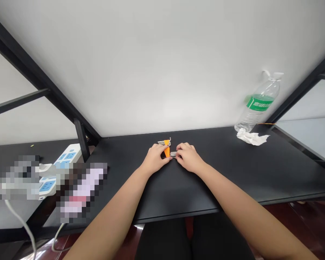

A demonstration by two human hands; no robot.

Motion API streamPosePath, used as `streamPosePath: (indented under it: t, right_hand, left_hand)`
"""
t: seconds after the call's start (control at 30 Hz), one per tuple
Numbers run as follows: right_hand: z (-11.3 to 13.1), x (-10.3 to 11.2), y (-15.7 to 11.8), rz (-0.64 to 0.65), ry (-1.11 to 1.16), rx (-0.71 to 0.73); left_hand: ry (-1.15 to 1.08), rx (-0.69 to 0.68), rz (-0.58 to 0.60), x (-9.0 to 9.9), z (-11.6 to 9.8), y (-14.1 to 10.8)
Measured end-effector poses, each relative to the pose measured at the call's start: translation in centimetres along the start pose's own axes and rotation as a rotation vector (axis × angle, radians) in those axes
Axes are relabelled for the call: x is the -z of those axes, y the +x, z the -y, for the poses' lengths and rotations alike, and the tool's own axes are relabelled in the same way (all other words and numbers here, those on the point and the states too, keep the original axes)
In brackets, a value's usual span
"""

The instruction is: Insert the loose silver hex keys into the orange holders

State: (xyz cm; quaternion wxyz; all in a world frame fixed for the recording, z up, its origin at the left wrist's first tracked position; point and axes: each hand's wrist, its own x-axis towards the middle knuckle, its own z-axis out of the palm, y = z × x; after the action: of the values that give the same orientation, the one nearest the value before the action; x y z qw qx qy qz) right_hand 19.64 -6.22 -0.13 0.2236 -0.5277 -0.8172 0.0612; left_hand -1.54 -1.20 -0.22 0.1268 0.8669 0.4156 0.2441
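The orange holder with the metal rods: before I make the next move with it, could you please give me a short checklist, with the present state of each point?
1. Left hand on the orange holder: ok, thumb and fingers are at it.
2. Right hand at the metal rods: ok, fingertips are at their right-hand ends.
3. Firm grip of the right hand: cannot tell, the fingers hide it.
4. Every rod fully seated in the holder: cannot tell, too small here.
5. Bottle away from the hands: ok, it is at the far right, by the wall.
6. Crumpled tissue away from the hands: ok, it lies by the bottle's base.
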Motion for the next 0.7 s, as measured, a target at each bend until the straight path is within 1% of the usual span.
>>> streamPosePath:
  t: [0.17,0.47,0.57,0.63,0.7]
  right_hand:
    - [0.0,-0.5,0.2,-0.007,0.007,0.002]
    - [-1.8,-0.2,0.1,0.027,0.128,-0.053]
    - [-1.5,-0.1,0.1,-0.025,0.188,-0.048]
    - [-0.9,0.0,0.1,-0.067,0.245,-0.01]
    - [-0.3,-0.1,0.1,-0.07,0.295,0.043]
  left_hand:
    - [-0.003,0.002,-0.004,-0.1,0.0,0.0]
    - [-0.01,0.01,0.002,-0.1,0.0,0.0]
    - [-0.007,0.002,0.002,0.0,-0.2,-0.1]
    - [-0.009,-0.014,0.001,0.1,-0.4,-0.1]
    - [-0.02,-0.042,0.001,0.1,-0.6,-0.2]
